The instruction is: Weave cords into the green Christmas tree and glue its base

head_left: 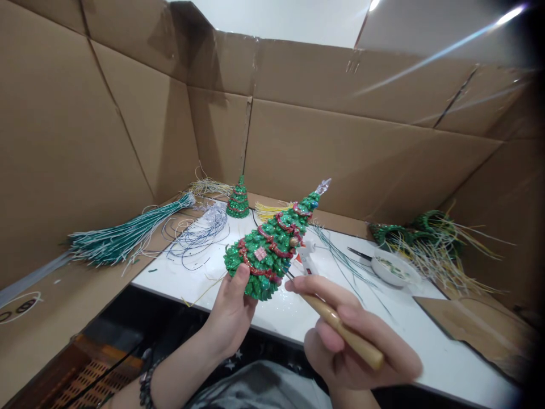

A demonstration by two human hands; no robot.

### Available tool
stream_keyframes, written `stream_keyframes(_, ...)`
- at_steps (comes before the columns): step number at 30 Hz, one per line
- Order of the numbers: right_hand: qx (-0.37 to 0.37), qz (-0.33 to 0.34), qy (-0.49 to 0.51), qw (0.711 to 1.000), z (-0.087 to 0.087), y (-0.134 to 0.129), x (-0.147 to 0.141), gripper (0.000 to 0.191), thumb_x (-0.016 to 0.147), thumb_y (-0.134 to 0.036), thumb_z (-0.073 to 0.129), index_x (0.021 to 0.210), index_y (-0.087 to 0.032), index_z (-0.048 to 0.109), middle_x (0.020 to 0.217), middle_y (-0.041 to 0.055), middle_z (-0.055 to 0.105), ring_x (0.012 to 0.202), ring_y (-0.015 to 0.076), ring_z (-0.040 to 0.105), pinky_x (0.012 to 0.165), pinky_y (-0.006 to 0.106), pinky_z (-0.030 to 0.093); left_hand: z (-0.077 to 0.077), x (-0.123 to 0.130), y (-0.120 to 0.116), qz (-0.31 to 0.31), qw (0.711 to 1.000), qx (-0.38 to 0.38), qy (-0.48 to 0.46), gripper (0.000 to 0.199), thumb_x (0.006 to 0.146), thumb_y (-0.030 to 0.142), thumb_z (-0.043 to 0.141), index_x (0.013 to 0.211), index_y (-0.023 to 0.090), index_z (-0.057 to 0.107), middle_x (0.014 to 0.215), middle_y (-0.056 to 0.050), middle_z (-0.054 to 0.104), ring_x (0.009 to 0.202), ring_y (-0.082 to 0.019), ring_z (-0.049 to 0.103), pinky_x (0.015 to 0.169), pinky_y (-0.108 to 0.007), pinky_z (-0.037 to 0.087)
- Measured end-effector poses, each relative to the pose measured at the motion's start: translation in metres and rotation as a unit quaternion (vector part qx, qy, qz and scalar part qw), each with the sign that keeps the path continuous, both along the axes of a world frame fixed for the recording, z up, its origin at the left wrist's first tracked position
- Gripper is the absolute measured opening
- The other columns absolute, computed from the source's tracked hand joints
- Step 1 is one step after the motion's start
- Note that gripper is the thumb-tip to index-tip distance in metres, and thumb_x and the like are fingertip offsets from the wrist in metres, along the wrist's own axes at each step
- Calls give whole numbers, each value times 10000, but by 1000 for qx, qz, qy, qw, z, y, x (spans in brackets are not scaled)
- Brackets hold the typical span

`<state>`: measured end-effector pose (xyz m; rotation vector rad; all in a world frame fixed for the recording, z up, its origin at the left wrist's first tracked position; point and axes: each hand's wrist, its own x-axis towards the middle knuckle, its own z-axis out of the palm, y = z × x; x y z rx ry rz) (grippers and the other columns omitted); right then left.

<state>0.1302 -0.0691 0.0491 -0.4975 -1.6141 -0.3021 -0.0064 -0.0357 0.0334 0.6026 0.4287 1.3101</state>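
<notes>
A green glittery miniature Christmas tree with red garlands, small baubles, a pink gift block and a clear star-like tip leans to the right above the table. My left hand is closed around its base, thumb on the front. In my right hand is an awl-like tool with a wooden handle. Its thin metal tip meets or nearly meets the tree's lower right side; exact contact cannot be made out.
A second small tree stands at the back of the white table. Bundled green wires lie left, loose blue wires nearer. At right are a white bowl, dark tweezers or blade and more wired trees. Cardboard walls surround everything.
</notes>
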Motion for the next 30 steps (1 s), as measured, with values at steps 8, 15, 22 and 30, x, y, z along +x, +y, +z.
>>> stream_keyframes(8, -77, 84, 82, 990, 0, 11, -17, 172, 987, -245, 527, 1145, -182, 546, 995, 74, 668, 802, 171, 679, 643, 369, 610, 0, 0, -6, -16, 1000, 14, 0, 632, 753, 495, 776, 1291, 207, 615, 1180, -97, 723, 1177, -285, 634, 1031, -379, 490)
stream_keyframes(15, -47, 106, 121, 986, -1, 13, -20, 154, 985, -279, 530, 1105, -183, 538, 946, 65, 666, 753, 175, 666, 574, 357, 585, -1, 1, -5, -20, 999, 35, -2, 610, 785, 500, 743, 1302, 204, 613, 1200, -104, 716, 1190, -287, 624, 1029, -387, 485)
stream_keyframes(22, -40, 118, 145, 982, -3, 15, -22, 150, 992, -271, 517, 1120, -193, 528, 958, 60, 678, 760, 186, 669, 607, 396, 583, 4, 2, -5, -27, 998, 48, -7, 612, 807, 541, 704, 1312, 207, 611, 1223, -111, 705, 1207, -291, 612, 1044, -402, 470)
stream_keyframes(30, -47, 92, 117, 988, -4, 13, -20, 161, 994, -280, 517, 1125, -191, 542, 973, 63, 671, 774, 180, 679, 592, 373, 601, 1, 1, -7, -25, 999, 41, -6, 584, 779, 492, 753, 1273, 202, 635, 1168, -105, 726, 1169, -289, 633, 1029, -400, 484)
